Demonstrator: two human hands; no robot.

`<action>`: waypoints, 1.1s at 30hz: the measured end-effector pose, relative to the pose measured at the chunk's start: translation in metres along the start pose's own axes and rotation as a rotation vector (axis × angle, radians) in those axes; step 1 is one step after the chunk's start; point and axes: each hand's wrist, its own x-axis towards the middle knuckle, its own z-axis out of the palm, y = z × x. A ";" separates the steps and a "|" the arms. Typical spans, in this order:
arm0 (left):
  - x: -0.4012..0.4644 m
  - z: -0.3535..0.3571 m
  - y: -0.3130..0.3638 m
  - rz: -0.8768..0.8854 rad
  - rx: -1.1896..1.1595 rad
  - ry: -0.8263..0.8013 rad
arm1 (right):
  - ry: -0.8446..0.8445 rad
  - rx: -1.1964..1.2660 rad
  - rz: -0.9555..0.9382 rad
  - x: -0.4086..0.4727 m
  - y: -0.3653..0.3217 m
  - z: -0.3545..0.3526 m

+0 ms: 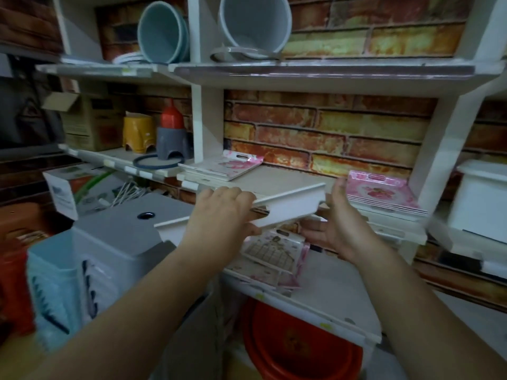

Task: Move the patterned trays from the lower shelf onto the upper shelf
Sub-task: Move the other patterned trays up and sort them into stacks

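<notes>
Both hands hold a tray stack (290, 205) tilted in front of the upper shelf (288, 175), its white edge facing me. My left hand (219, 212) grips the stack's left part and my right hand (338, 223) its right end. On the upper shelf, pink flowered trays (229, 167) lie at the left and another pink stack (381, 194) at the right. Below my hands, on the lower shelf (334, 292), lie more patterned trays (274, 255), partly hidden by the held stack.
Grey-blue buckets (162, 31) lie on the top shelf. A yellow stool (137, 134) and a red-and-grey funnel stack (171, 138) sit in the left bay. A grey bin (123, 229) stands at the left, a red basin (299, 346) under the lower shelf, a white box (482, 198) at the right.
</notes>
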 end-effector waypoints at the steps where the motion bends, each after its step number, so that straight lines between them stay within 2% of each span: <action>1: -0.008 -0.003 0.002 0.019 0.022 0.008 | 0.025 0.055 0.059 0.000 -0.001 0.000; 4: -0.034 -0.005 0.008 0.099 0.078 0.032 | 0.001 0.097 0.250 -0.011 -0.003 0.002; 6: -0.046 -0.001 0.009 0.128 0.115 0.030 | -0.041 0.103 0.279 -0.020 -0.003 0.005; 10: -0.054 0.006 0.005 0.088 0.124 0.045 | -0.112 0.201 0.165 -0.020 0.005 0.014; 15: -0.050 0.020 -0.002 0.012 -0.051 0.016 | -0.040 0.223 0.046 -0.010 0.012 0.016; 18: -0.045 0.035 -0.016 -0.224 -0.235 -0.033 | 0.030 0.266 0.023 -0.001 0.018 0.007; 20: -0.038 0.048 -0.029 -0.526 -0.344 0.049 | 0.071 0.334 0.017 0.009 0.021 -0.001; 21: -0.030 0.054 -0.035 -0.742 -0.498 0.083 | 0.079 0.363 0.012 0.015 0.023 -0.004; 23: -0.009 0.060 -0.040 -1.229 -1.078 0.062 | 0.087 0.387 0.002 0.028 0.028 -0.007; 24: 0.000 0.067 -0.043 -1.395 -1.393 0.034 | 0.090 0.369 -0.009 0.035 0.031 -0.007; 25: 0.007 0.077 -0.046 -1.478 -1.639 0.005 | 0.102 0.349 -0.016 0.043 0.034 -0.006; 27: 0.018 0.097 -0.055 -1.538 -1.877 -0.045 | 0.139 0.386 -0.009 0.060 0.036 -0.007; 29: 0.033 0.116 -0.065 -1.511 -2.036 -0.099 | 0.143 0.469 -0.002 0.079 0.038 -0.008; 33: 0.067 0.144 -0.077 -1.440 -2.136 -0.211 | 0.233 0.693 -0.038 0.112 0.045 -0.002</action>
